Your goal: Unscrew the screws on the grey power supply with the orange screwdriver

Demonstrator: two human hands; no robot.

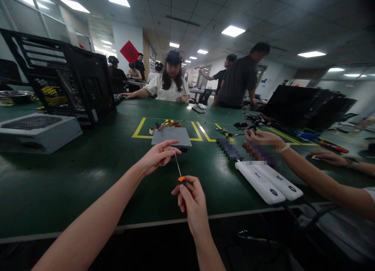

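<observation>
Right grip (191,198) around screwdriver (181,179), handle mostly hidden; left grip (156,156) impossible to judge.

The screwdriver handle (182,179) is being partly hidden by the right hand (192,198); a grey box (43,131) is being cropped at the left edge, a dark slab (230,148) blurred.

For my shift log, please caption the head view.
Right hand holding a screwdriver that points toward the left hand, a grey metal box just beyond, at a green table.
</observation>
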